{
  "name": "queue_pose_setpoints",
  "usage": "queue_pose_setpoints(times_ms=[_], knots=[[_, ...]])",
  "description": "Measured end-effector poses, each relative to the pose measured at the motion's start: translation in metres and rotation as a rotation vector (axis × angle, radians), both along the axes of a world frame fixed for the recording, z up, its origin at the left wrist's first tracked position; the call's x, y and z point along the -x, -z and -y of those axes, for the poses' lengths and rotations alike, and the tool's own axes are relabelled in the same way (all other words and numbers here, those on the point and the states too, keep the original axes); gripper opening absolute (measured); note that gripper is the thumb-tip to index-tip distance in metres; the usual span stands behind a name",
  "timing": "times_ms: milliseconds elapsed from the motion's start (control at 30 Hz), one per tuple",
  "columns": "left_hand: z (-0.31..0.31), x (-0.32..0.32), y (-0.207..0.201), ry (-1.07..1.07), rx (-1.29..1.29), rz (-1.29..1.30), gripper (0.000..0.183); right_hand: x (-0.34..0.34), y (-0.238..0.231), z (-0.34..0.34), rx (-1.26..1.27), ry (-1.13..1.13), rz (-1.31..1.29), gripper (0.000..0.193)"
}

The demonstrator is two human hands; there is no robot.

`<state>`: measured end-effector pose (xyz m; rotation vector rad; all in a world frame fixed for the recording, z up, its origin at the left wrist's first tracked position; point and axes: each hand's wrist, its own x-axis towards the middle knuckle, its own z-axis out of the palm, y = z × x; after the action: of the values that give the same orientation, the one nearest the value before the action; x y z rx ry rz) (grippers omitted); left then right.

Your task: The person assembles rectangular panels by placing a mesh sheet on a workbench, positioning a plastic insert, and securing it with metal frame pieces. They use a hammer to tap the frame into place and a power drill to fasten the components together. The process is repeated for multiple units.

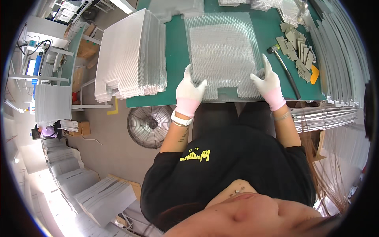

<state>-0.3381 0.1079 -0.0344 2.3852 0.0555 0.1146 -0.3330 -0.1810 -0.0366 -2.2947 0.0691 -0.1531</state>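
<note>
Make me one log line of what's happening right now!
left hand: open, by left edge of mesh sheeting; right hand: open, by right edge; mesh sheeting: flat on green table; hammer: right of sheeting

2 gloved hands at opposite sides of a mesh sheet

Left hand: gloved, fingers extended forward, thumb spread inward | Right hand: gloved, mirroring this pose, apart from the left | 2 forearms: reaching forward, converging slightly toward the hands
</note>
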Motion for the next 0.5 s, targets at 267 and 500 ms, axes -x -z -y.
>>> queue_pose_setpoints(times_ms=[267,500], knots=[[0.001,-0.012,0.029,0.028,-0.098,-0.025,0.082,-0.005,0.025,-0.002,0.136,-0.004,-0.087,0.085],[0.001,-0.014,0.034,0.020,-0.114,-0.084,0.081,-0.008,0.044,-0.002,0.278,-0.037,-0.011,0.076]])
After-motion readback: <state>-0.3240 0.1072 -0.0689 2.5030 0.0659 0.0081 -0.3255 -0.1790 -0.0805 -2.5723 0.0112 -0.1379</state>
